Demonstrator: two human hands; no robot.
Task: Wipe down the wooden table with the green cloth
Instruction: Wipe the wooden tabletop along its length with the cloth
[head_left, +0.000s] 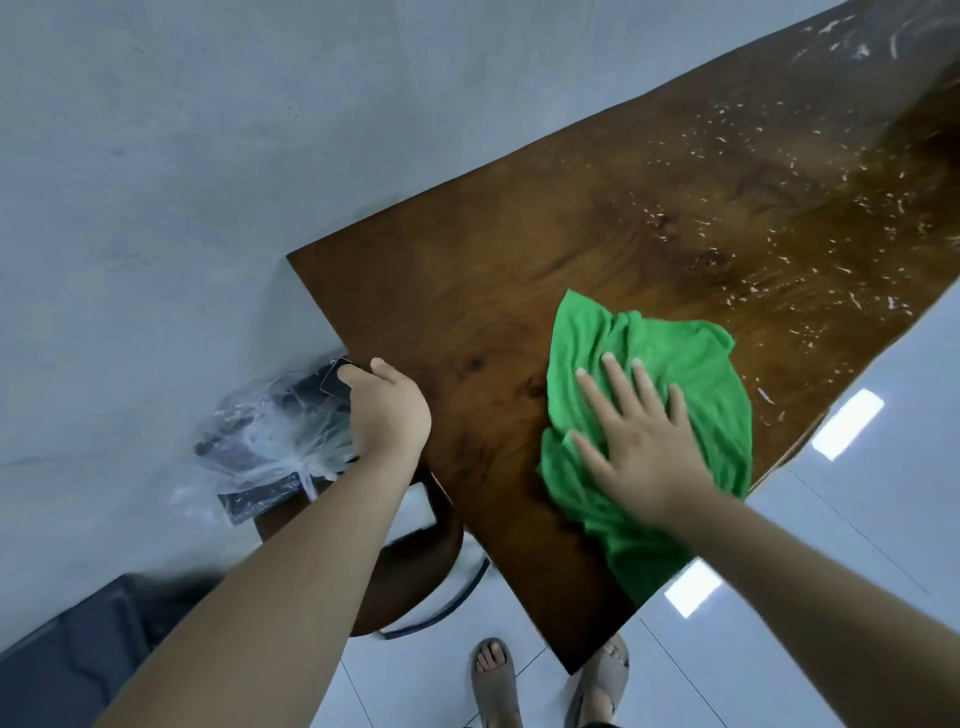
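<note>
Right hand (641, 441), fingers spread flat, presses the green cloth (670, 364) onto the wooden table (467, 291) at 4 o'clock. Left hand (387, 410) curls over the table's edge. Cloth looks soft, light; best driven under the palm.

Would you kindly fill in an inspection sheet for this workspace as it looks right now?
Surface: wooden table, dark brown; near end looks clean, far end strewn with pale crumbs.
Job's things: green cloth, crumpled, flat on the table near the front edge.
Clutter: bin with a clear plastic liner beside the table's left edge; round stool partly under the table.
Hands: right hand spread open, palm pressing the cloth; left hand at the table's left edge, holding a dark flat object above the bin.
Cables: nothing seen.
Surroundings: grey wall, glossy pale floor tiles, person's feet in sandals below.
</note>
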